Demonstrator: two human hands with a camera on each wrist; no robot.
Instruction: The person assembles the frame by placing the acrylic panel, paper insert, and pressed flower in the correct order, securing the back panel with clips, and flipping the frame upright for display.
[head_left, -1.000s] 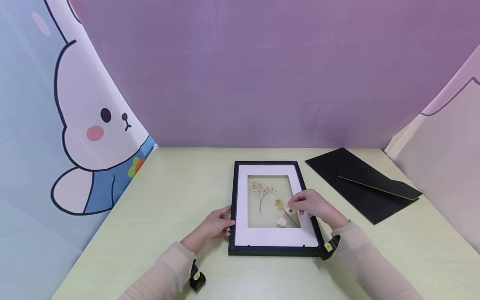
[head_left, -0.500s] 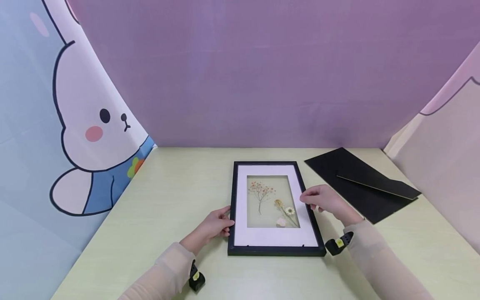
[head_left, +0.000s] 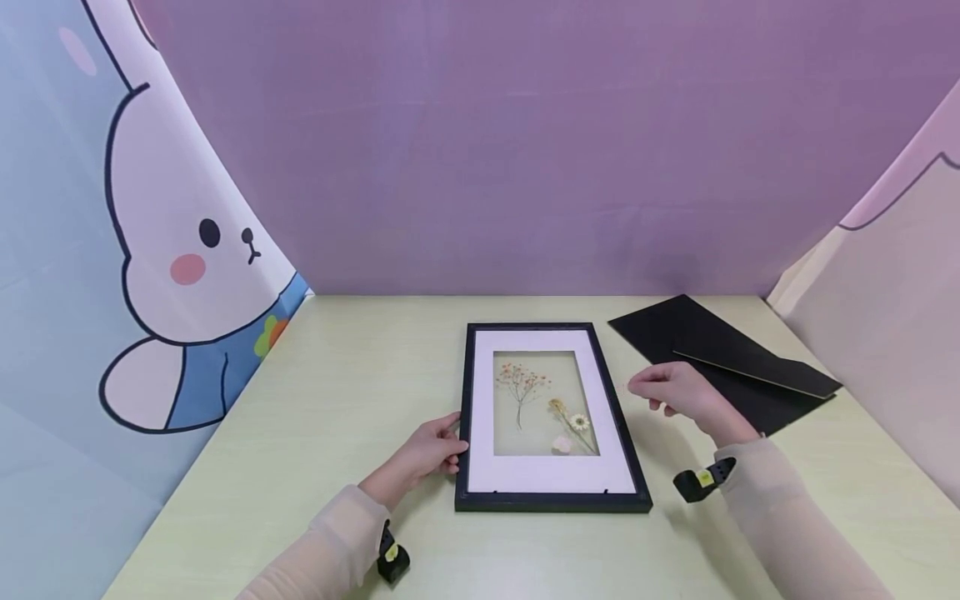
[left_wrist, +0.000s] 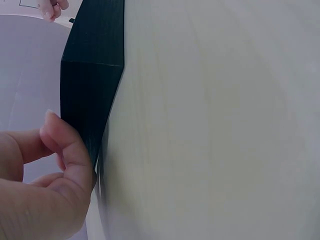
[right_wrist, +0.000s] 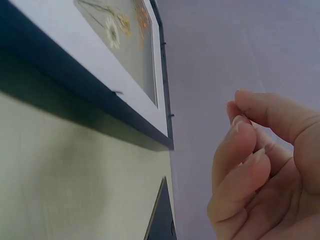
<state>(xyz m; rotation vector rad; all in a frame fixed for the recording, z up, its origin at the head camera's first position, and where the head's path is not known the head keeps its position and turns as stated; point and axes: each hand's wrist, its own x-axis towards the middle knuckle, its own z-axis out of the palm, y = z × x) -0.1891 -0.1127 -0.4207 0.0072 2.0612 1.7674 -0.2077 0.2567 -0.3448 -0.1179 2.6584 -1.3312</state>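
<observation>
A black picture frame (head_left: 553,502) with a white mat (head_left: 536,475) lies on the table. In its window are a dried sprig (head_left: 521,383) with small orange-red blooms, a yellow stemmed flower (head_left: 557,407), a white daisy (head_left: 580,422) and a pale pink petal (head_left: 562,444). My left hand (head_left: 423,450) holds the frame's left side near its lower half; in the left wrist view its curled fingers (left_wrist: 75,160) lie against the black edge. Off the frame's right side hovers my right hand (head_left: 678,393), thumb and fingertips drawn together, with nothing visible between them in the right wrist view.
Two black boards (head_left: 660,329) lie overlapped at the table's back right, partly behind my right hand. A purple cloth wall (head_left: 525,167) rises at the table's back edge, and a rabbit-printed panel (head_left: 172,208) stands on the left.
My right hand has moved right from over the dried flowers, past the frame's right edge, uncovering the daisy. My left hand and the frame have stayed in place.
</observation>
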